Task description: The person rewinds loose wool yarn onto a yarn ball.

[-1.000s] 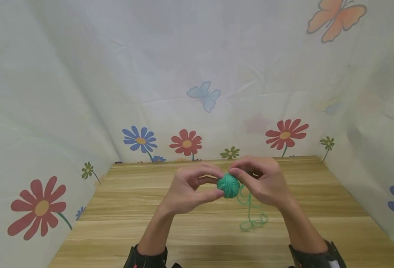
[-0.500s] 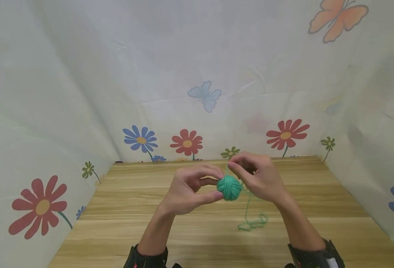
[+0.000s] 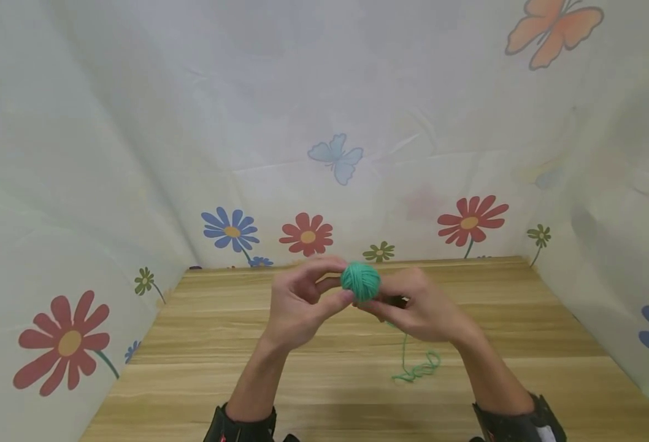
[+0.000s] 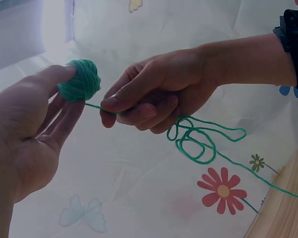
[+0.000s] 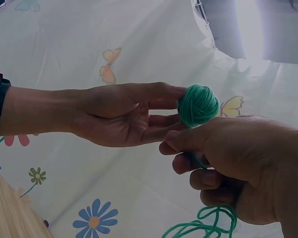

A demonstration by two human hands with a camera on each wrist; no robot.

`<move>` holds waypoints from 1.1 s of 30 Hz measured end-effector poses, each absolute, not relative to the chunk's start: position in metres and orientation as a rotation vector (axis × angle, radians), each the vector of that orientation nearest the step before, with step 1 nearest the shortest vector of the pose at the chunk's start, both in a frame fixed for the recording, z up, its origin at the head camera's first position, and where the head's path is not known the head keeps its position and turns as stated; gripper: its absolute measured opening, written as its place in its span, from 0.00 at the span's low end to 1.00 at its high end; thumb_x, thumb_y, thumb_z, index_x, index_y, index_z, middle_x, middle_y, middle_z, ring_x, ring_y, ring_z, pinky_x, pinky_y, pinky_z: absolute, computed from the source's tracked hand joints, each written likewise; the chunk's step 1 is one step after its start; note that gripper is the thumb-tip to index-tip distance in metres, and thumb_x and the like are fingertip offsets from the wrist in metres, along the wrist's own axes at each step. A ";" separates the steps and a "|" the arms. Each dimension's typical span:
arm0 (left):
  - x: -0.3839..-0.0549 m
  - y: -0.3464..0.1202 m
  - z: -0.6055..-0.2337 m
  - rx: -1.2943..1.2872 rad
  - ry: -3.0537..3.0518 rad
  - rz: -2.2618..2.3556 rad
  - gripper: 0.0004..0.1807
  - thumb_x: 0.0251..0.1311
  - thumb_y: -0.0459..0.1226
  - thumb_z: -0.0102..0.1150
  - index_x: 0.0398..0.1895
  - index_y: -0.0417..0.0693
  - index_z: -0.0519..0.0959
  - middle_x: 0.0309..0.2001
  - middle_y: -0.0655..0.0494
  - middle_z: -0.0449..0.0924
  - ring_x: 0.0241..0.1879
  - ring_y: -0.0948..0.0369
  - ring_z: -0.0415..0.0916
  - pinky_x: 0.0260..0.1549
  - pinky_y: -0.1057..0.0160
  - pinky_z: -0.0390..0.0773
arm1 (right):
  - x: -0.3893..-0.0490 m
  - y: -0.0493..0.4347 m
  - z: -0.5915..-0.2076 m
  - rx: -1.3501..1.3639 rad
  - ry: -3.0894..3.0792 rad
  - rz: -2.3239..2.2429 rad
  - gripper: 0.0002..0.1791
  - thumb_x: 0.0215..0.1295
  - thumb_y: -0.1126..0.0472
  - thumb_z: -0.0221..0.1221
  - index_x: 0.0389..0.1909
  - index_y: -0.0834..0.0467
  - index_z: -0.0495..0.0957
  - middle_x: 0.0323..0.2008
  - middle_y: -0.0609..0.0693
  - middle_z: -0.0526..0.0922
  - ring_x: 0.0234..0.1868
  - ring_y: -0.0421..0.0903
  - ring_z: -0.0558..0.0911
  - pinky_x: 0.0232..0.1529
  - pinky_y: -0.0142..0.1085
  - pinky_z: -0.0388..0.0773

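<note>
Between the thumb and fingertips of my left hand (image 3: 302,304) is a small green ball of yarn (image 3: 360,282), held above the table. My right hand (image 3: 426,307) is just right of the ball and pinches the yarn strand (image 4: 93,106), which runs taut from the ball in the left wrist view. Loose loops of yarn (image 4: 196,145) hang below the right hand. The tail end of the yarn (image 3: 417,370) lies curled on the table in the head view. In the right wrist view, the ball (image 5: 198,105) shows wraps crossing in several directions.
The wooden table (image 3: 324,399) spreads beneath both hands. A white cloth (image 3: 247,123) printed with flowers and butterflies hangs at the back and along both sides. Dark bands (image 3: 520,423) sit round both wrists.
The ball has risen and shifted left with the left hand. My right hand first lifted above the ball with the strand, then came down beside and beneath it.
</note>
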State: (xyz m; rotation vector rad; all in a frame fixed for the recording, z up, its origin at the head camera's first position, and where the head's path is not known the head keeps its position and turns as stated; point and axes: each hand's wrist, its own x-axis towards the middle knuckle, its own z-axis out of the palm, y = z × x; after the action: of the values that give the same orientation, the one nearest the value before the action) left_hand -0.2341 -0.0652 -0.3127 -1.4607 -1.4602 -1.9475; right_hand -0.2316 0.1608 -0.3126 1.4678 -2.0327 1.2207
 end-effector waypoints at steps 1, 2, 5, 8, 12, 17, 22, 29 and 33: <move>-0.235 -0.066 -0.313 -1.443 -1.463 -1.941 0.18 0.60 0.21 0.67 0.51 0.17 0.77 0.51 0.46 0.83 0.51 0.44 0.80 0.53 0.41 0.83 | -0.231 0.160 -0.312 1.492 -2.013 1.227 0.16 0.56 0.77 0.70 0.40 0.55 0.87 0.18 0.42 0.76 0.19 0.34 0.71 0.16 0.24 0.73; -0.235 -0.066 -0.313 -1.425 -1.468 -1.935 0.18 0.59 0.20 0.66 0.51 0.17 0.77 0.51 0.46 0.83 0.51 0.44 0.79 0.53 0.41 0.83 | -0.230 0.159 -0.311 1.513 -1.993 1.234 0.17 0.55 0.78 0.70 0.41 0.56 0.87 0.19 0.42 0.76 0.19 0.34 0.72 0.16 0.24 0.73; -0.237 -0.066 -0.314 -1.379 -1.491 -1.916 0.18 0.57 0.17 0.66 0.51 0.18 0.77 0.50 0.42 0.83 0.51 0.43 0.79 0.53 0.42 0.83 | -0.227 0.159 -0.308 1.553 -1.946 1.257 0.18 0.54 0.80 0.69 0.41 0.58 0.88 0.19 0.43 0.77 0.19 0.33 0.71 0.15 0.23 0.70; -0.238 -0.066 -0.315 -1.348 -1.511 -1.899 0.19 0.54 0.15 0.66 0.51 0.19 0.77 0.49 0.35 0.81 0.51 0.43 0.79 0.53 0.43 0.83 | -0.222 0.162 -0.304 1.574 -1.900 1.296 0.14 0.57 0.78 0.68 0.41 0.60 0.88 0.18 0.44 0.76 0.19 0.33 0.71 0.13 0.24 0.68; -0.237 -0.065 -0.313 -1.315 -1.548 -1.866 0.21 0.51 0.12 0.65 0.51 0.20 0.78 0.47 0.30 0.79 0.50 0.44 0.79 0.52 0.44 0.84 | -0.218 0.163 -0.299 1.610 -1.825 1.343 0.05 0.66 0.71 0.66 0.40 0.62 0.88 0.18 0.45 0.76 0.19 0.34 0.71 0.13 0.24 0.67; -0.229 -0.063 -0.306 -1.287 -1.601 -1.797 0.20 0.49 0.10 0.65 0.49 0.20 0.79 0.46 0.31 0.80 0.50 0.45 0.80 0.51 0.45 0.85 | -0.215 0.163 -0.296 1.651 -1.721 1.403 0.05 0.70 0.68 0.64 0.40 0.65 0.87 0.19 0.47 0.76 0.18 0.35 0.70 0.12 0.24 0.66; -0.223 -0.063 -0.298 -1.325 -1.644 -1.762 0.20 0.47 0.11 0.66 0.46 0.19 0.79 0.44 0.31 0.81 0.48 0.46 0.81 0.49 0.45 0.86 | -0.214 0.163 -0.295 1.589 -1.665 1.432 0.06 0.72 0.67 0.63 0.38 0.67 0.86 0.21 0.48 0.77 0.17 0.35 0.68 0.09 0.24 0.63; -0.221 -0.063 -0.297 -1.451 -1.681 -1.790 0.20 0.47 0.10 0.66 0.46 0.19 0.79 0.44 0.30 0.79 0.48 0.48 0.81 0.47 0.44 0.87 | -0.215 0.163 -0.295 1.531 -1.595 1.499 0.06 0.69 0.70 0.64 0.37 0.72 0.84 0.22 0.51 0.77 0.17 0.36 0.65 0.09 0.24 0.60; -0.221 -0.063 -0.299 -1.500 -1.694 -1.819 0.19 0.48 0.10 0.66 0.46 0.19 0.79 0.45 0.30 0.80 0.48 0.48 0.81 0.47 0.45 0.87 | -0.216 0.163 -0.296 1.522 -1.597 1.510 0.06 0.69 0.70 0.65 0.37 0.73 0.83 0.25 0.54 0.81 0.17 0.36 0.67 0.09 0.25 0.61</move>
State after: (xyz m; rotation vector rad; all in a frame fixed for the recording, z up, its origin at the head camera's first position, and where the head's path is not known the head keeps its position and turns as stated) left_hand -0.2212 -0.0625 -0.2993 -1.5003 -1.6945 -1.8192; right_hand -0.2157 0.1627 -0.2960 1.5216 -1.5973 1.5103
